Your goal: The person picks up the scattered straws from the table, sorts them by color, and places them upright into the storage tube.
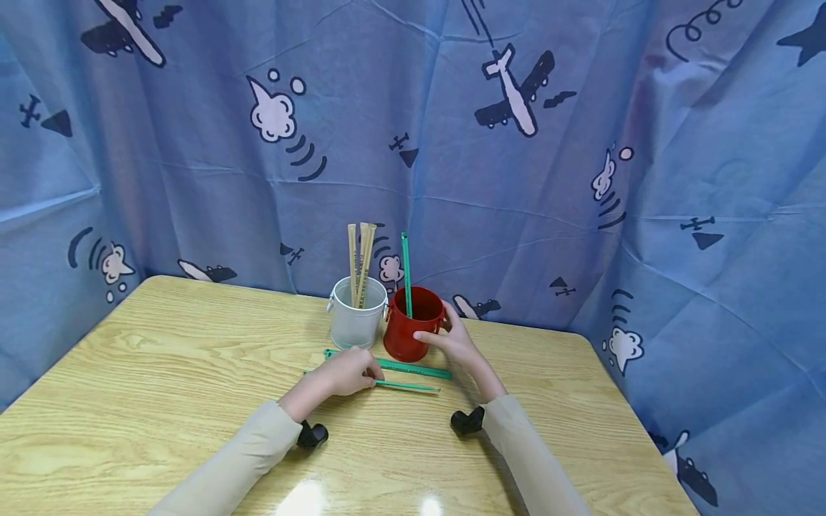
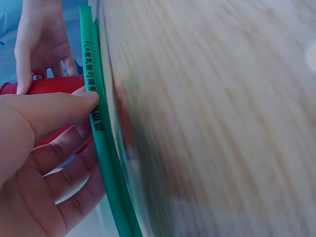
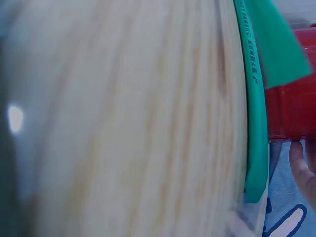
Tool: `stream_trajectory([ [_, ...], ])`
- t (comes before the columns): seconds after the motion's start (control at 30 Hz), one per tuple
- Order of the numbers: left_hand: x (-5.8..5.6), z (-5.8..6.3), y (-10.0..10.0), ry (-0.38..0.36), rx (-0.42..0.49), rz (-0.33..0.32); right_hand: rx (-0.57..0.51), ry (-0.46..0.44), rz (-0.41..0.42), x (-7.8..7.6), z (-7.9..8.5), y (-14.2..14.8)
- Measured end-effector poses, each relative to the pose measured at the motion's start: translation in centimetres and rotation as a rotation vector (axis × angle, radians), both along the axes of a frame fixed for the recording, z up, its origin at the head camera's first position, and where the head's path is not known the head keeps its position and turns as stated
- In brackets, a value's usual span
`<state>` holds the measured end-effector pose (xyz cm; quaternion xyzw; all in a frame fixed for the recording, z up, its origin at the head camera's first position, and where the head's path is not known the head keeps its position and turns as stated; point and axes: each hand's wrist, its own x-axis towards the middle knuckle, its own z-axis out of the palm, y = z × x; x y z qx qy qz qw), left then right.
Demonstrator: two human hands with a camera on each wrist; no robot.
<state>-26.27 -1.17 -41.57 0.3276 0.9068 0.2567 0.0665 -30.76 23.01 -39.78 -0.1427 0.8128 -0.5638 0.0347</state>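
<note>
My left hand pinches a green wrapped straw between thumb and fingers, low over the table. Dark lettering runs along its wrapper in the left wrist view. Just behind lies another green wrapped straw, on the tabletop in front of the buckets. My right hand holds the small red bucket at its right side, thumb in front near the rim. One green wrapped straw stands upright in that bucket. In the right wrist view, only some fingers show, against the bucket's base.
Left of the red bucket, a white bucket holds several tan wrapped straws. Both stand near the back edge of the wooden table. A blue curtain with airplane prints hangs behind and at the sides.
</note>
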Motion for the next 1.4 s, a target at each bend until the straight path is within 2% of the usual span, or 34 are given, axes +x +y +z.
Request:
stream_trajectory([
  [0.23,0.2,0.6,-0.4,0.001,0.018,-0.002,0.008,-0.005,0.000,0.1,0.1,0.1],
  [0.43,0.3,1.1,-0.6,0.052,0.042,-0.017,0.014,-0.007,-0.019,0.1,0.2,0.1],
  [0.67,0.2,1.4,-0.7,0.099,0.176,-0.028,0.010,0.008,-0.008,0.0,0.1,0.2],
  [0.8,0.2,1.8,-0.5,0.087,0.266,-0.001,0.000,0.036,0.001,0.0,-0.1,0.3],
  [1.07,0.3,2.6,-0.1,0.078,0.420,0.072,-0.009,0.024,-0.039,-1.9,-2.6,0.9],
  [1.3,0.4,3.3,0.3,0.006,0.574,0.151,0.013,0.062,-0.038,-2.1,-3.0,0.7],
  [1.4,0.3,3.6,0.5,-0.014,0.613,0.187,0.003,0.047,-0.038,-2.2,-3.0,0.7],
])
